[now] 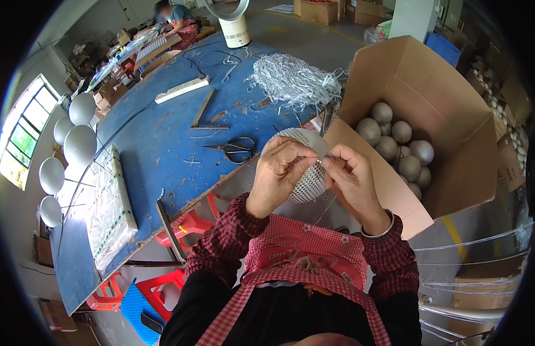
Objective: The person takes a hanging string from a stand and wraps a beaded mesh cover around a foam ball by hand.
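Observation:
A white ball with a dotted, beaded-looking surface [307,183] is at the table's front edge, beneath both hands. My left hand [285,167] reaches over it from the left, thumb and forefinger pinched at its upper part. Close beside it, my right hand [345,173] pinches at the same spot, near a small shiny piece. What lies between the fingertips is too small to name. A thin strand hangs below the ball. Black scissors [236,150] lie on the blue table [146,144] left of the hands.
A cardboard box [458,121] with several grey balls stands at right. Silvery strands [293,81] are heaped at the table's back, near a power strip [182,90]. White balls on sticks [80,146] stand left. Red stools [189,226] sit below the edge. A person [180,24] works far back.

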Action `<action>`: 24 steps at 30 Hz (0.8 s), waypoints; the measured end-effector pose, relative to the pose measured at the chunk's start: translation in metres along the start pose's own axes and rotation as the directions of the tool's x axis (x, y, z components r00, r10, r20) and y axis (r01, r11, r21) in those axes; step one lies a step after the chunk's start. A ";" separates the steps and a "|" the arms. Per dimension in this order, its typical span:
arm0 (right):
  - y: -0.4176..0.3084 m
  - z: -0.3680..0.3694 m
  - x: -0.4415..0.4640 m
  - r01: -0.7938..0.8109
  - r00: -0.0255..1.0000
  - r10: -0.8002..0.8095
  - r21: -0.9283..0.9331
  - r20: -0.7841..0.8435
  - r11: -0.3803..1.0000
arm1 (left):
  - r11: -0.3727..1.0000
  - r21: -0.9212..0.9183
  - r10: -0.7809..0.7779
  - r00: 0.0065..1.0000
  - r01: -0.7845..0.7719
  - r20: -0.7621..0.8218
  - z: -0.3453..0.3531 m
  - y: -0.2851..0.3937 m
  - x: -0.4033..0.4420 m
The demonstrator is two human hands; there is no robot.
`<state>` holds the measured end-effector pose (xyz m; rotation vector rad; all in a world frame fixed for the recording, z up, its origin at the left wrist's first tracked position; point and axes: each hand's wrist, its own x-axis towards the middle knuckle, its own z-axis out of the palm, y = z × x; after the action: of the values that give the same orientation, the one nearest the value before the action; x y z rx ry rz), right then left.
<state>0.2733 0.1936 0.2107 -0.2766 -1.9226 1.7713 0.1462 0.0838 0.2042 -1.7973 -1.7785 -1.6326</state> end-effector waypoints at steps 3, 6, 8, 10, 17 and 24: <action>-0.001 -0.001 -0.001 0.000 1.000 0.000 -0.004 0.000 1.000 | 0.998 -0.047 -0.040 0.999 0.039 -0.028 0.000 0.006 0.001; -0.002 0.000 -0.001 -0.005 1.000 0.005 -0.007 0.006 1.000 | 0.998 0.020 -0.054 0.995 0.053 0.084 -0.005 0.008 -0.001; 0.001 0.002 -0.001 0.005 1.000 -0.005 0.005 0.009 1.000 | 1.000 0.016 -0.027 0.998 0.026 0.053 -0.003 0.011 -0.001; 0.000 0.002 -0.002 0.012 1.000 -0.012 0.009 0.010 1.000 | 1.000 0.013 0.029 0.999 -0.028 -0.016 0.000 0.013 0.000; -0.006 0.003 -0.006 -0.012 0.999 0.011 0.012 0.036 1.000 | 0.994 0.065 0.085 0.996 -0.083 -0.027 0.001 0.009 -0.002; -0.002 0.000 -0.007 0.004 0.999 -0.003 -0.021 0.045 1.000 | 0.998 0.063 0.021 1.000 -0.021 -0.008 0.002 0.007 -0.006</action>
<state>0.2794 0.1902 0.2115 -0.2426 -1.9733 1.7701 0.1540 0.0794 0.2029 -1.7726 -1.7807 -1.5562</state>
